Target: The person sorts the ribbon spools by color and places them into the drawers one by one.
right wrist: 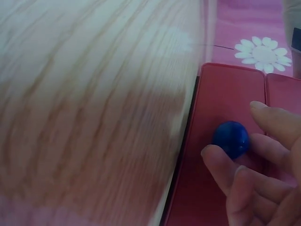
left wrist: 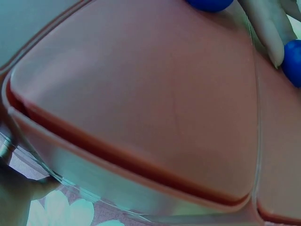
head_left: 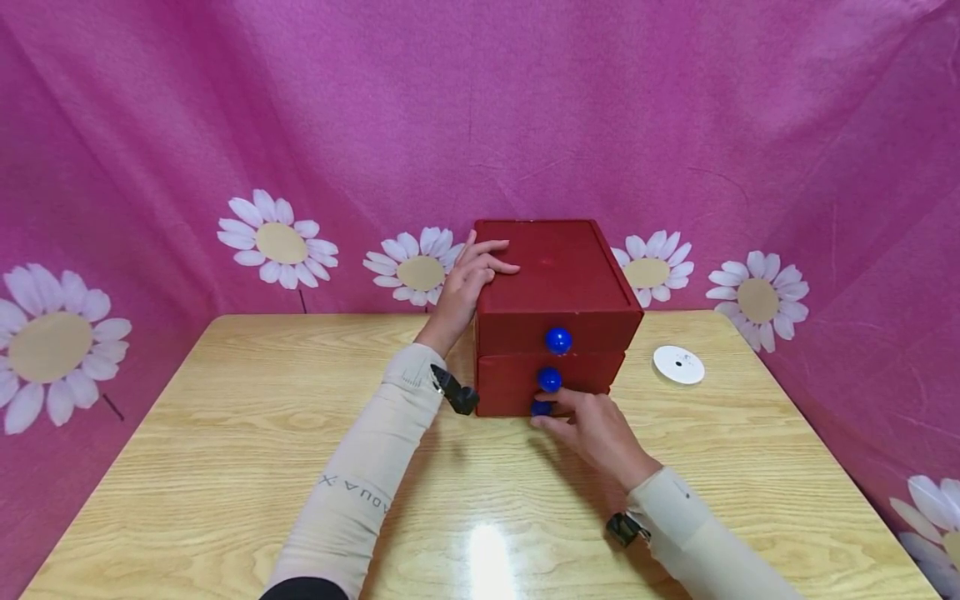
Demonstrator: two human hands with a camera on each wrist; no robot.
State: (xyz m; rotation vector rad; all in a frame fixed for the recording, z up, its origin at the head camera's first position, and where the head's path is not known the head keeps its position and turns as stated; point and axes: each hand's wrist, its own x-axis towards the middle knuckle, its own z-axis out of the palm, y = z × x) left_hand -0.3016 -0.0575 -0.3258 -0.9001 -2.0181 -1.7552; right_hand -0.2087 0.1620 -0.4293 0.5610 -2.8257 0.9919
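Note:
A red box of drawers [head_left: 555,267] stands on the wooden table, with round blue knobs down its front. At the lowest blue knob [right wrist: 231,140], the right hand [head_left: 603,433] has its thumb and a finger on either side, pinching it. Above that, the middle knob [head_left: 550,379] and the top knob [head_left: 558,340] are untouched. The left hand [head_left: 468,287] rests along the upper left edge of the box, fingers laid out over its top. Part of that hand [left wrist: 21,193] shows beside the box in the left wrist view. The drawer fronts look closed.
A white disc [head_left: 678,365] with a small dark centre lies on the table [head_left: 247,417] to the right of the box. Pink cloth [head_left: 420,108] with large daisies hangs behind and at both sides.

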